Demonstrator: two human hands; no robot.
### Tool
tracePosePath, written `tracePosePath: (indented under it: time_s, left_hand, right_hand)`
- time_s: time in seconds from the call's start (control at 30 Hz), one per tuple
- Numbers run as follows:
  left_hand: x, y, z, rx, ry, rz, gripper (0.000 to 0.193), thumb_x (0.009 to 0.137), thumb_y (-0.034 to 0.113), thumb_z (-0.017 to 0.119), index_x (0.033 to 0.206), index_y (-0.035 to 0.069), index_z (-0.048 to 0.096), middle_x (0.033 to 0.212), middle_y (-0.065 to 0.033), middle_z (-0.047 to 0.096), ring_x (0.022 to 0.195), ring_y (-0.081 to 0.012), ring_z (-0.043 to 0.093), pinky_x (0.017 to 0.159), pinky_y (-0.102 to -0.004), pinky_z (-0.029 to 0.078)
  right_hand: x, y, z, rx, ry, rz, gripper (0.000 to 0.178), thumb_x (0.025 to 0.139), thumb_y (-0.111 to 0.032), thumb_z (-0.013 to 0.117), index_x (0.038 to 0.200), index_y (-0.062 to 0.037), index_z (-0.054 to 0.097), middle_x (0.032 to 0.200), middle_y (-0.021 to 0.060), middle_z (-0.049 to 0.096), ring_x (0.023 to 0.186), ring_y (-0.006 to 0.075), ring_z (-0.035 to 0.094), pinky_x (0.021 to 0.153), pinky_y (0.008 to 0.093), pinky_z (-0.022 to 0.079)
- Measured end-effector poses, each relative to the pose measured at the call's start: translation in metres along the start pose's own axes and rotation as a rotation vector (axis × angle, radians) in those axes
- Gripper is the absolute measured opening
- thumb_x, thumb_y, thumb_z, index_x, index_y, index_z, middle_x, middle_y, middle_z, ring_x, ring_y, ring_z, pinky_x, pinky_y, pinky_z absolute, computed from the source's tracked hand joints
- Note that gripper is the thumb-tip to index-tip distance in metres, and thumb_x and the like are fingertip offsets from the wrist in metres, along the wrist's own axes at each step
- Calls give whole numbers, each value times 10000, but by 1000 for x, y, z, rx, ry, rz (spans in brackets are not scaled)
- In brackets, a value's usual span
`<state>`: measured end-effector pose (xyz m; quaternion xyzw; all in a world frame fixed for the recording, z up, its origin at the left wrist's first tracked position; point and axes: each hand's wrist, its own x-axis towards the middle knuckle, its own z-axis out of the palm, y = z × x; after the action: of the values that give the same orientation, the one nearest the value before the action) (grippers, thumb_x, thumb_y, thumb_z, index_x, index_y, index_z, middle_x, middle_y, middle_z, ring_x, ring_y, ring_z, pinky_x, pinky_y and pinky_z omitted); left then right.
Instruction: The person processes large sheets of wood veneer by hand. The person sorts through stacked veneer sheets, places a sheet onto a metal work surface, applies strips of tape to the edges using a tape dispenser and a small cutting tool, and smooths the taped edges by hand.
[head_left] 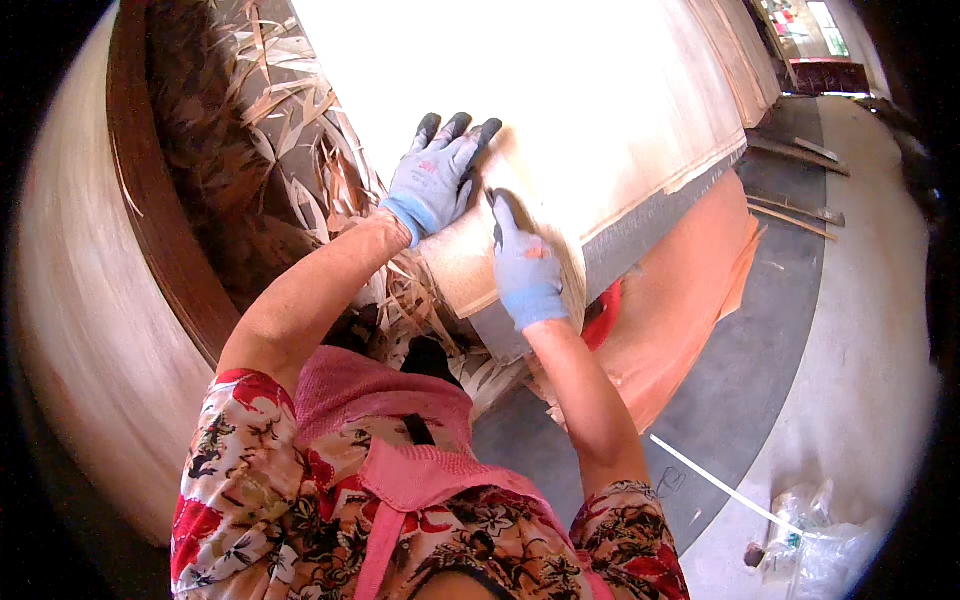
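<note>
Both my hands wear pale grey-blue gloves with dark fingertips. My left hand point(433, 182) lies flat on a pale wood veneer sheet point(600, 90), fingers stretched out, close to the sheet's left side. Just to its right, my right hand point(528, 265) is closed at the near end of the sheet, with one dark fingertip pointing away from me. Whatever is in its curled fingers is hidden. A shadow beside this hand suggests a fold or raised edge in the veneer. The sheet lies on a stack whose grey side point(640, 232) shows below the pale edge.
Torn veneer strips point(290, 110) are heaped at the left, beside a tall stack with a brown edge point(165, 240). Orange-tinted sheets point(670, 300) lean below the stack at the right. Wooden sticks point(795, 218) lie on the grey floor, with a clear plastic bag point(825, 550) at lower right.
</note>
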<state>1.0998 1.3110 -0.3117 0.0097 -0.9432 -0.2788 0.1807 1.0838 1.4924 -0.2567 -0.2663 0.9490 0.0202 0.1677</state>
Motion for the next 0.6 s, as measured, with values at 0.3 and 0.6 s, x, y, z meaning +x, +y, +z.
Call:
tracePosePath:
  time_s: [0.3,0.6]
  left_hand:
    - [2,9,-4,46,2,-37,899,839,482,672,1553,173,222,1421,-113,499,1399,-330,374,1180,-585,162]
    - [2,9,-4,28,-10,-52,888,843,502,649,1550,162,232,1416,-116,490,1406,-316,360,1191,-584,119]
  right_hand:
    - [-105,53,12,-49,-188,-17,650,904,-85,487,1515,-258,350,830,227,664,697,388,669,628,507,535]
    - [-32,68,-44,200,188,-301,572,926,-82,528,1463,-256,436,872,195,643,720,373,640,603,470,502]
